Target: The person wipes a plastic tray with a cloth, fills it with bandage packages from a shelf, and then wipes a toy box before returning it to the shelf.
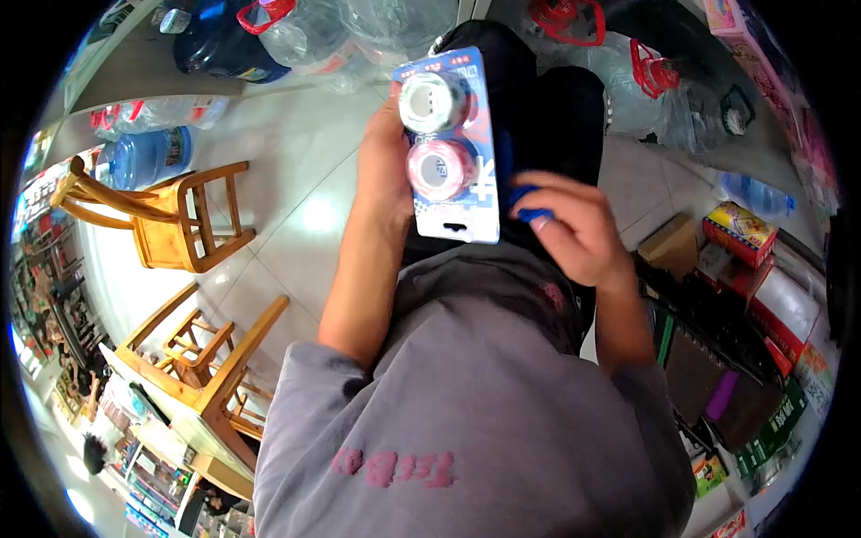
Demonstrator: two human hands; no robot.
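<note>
My left hand (384, 161) grips the edge of a blister pack (482, 143) with a blue and white printed card. Two ring-shaped rolls show under its clear plastic: a green and white one (409, 100) above a pink and white one (417, 167). A hang hole is at the card's lower end. To the right of the pack, my right hand (574, 224) pinches a bright blue piece (533, 214) that looks like cloth; more blue shows behind the card's right edge. The right fingers are slightly blurred.
Wooden chairs (184, 220) stand on the tiled floor to the left. Large plastic water bottles (309, 40) with red handles line the far side, others (632, 85) lie right of my dark-trousered legs. At right are boxes (740, 233) and a purple object (722, 394).
</note>
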